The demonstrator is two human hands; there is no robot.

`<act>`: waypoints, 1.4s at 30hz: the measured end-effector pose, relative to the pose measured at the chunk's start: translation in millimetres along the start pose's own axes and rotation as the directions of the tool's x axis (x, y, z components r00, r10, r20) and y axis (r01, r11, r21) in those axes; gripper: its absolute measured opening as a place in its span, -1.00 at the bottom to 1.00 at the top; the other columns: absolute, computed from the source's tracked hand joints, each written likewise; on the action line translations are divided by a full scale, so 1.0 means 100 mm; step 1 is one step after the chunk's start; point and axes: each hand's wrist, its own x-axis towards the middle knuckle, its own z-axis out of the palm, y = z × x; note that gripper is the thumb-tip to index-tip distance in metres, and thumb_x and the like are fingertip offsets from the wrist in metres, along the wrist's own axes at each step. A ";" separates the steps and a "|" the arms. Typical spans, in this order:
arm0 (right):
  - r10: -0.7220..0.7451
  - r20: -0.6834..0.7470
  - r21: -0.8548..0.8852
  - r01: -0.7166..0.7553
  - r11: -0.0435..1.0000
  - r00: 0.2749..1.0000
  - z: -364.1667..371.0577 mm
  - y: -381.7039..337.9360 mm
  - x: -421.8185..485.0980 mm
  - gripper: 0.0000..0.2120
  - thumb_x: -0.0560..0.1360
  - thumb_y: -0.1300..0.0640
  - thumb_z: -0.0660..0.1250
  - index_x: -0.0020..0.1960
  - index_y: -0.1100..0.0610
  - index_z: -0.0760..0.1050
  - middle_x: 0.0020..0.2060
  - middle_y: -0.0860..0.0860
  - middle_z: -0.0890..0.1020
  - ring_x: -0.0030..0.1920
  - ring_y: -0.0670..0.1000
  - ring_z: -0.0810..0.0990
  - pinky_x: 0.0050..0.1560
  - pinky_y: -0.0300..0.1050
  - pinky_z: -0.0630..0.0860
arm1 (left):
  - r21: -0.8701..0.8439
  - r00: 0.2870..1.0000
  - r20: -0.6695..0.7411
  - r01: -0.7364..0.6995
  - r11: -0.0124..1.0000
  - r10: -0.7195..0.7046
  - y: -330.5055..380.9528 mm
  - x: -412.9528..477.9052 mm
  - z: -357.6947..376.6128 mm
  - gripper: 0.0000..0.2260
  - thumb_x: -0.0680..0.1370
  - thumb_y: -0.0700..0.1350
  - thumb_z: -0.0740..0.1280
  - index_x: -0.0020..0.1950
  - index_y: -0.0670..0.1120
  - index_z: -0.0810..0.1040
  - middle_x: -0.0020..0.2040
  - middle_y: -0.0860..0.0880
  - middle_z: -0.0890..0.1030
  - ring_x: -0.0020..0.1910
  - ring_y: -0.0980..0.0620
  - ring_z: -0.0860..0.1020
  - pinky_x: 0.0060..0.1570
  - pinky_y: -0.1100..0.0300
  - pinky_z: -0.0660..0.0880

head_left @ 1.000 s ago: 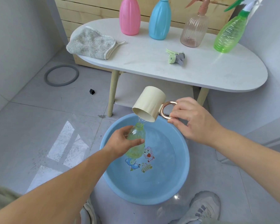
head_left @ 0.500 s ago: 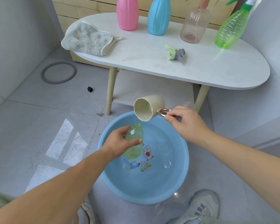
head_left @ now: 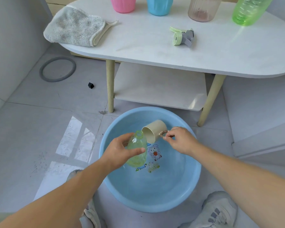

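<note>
Over the blue basin (head_left: 194, 168) on grey floor tiles (head_left: 39, 129), the left hand (head_left: 120, 153) grips a green bottle (head_left: 136, 150); the right hand (head_left: 179, 140) pinches, seemingly, the cream cup (head_left: 153, 130) by its handle, below a white table (head_left: 138, 46).

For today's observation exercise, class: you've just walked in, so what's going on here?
A person works over a blue basin on the floor. The left hand grips a capless green bottle; the right hand pinches the ring handle of a beige cup, tipped on its side with its mouth beside the bottle's neck. A spray head lies on the table.
</note>
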 end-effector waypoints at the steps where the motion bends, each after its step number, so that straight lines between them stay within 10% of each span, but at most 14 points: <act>1: -0.011 0.030 -0.026 0.012 1.000 1.000 0.03 0.04 0.03 -0.76 0.58 0.03 0.30 -0.15 0.10 0.64 -0.19 0.01 0.53 -0.12 0.03 0.47 -0.12 -0.11 0.35 | 0.002 1.000 0.006 0.002 1.000 -0.002 -0.02 0.01 0.00 -0.57 0.38 -0.02 0.64 0.20 0.17 0.63 0.07 0.20 0.72 0.10 0.24 0.66 0.13 0.24 0.56; 30: 0.005 0.244 -0.208 0.047 0.977 0.970 0.20 0.22 0.19 -0.57 0.63 0.01 0.22 -0.41 0.01 0.31 -0.28 0.01 0.47 -0.10 0.04 0.39 -0.10 -0.09 0.30 | -0.025 0.999 0.018 0.030 0.999 -0.029 -0.12 0.08 0.03 -0.63 0.39 -0.09 0.64 0.07 0.25 0.62 0.04 0.23 0.72 0.10 0.24 0.65 0.17 0.22 0.54; 42: 0.216 0.091 0.276 -0.233 0.932 0.972 0.07 0.13 0.09 -0.69 0.57 0.01 0.34 -0.30 0.10 0.60 -0.45 -0.13 0.57 -0.39 0.03 0.48 -0.30 -0.12 0.42 | -0.019 1.000 -0.002 -0.010 1.000 0.010 -0.07 0.04 -0.03 -0.60 0.40 -0.08 0.64 0.10 0.26 0.60 0.04 0.24 0.72 0.09 0.26 0.65 0.14 0.27 0.55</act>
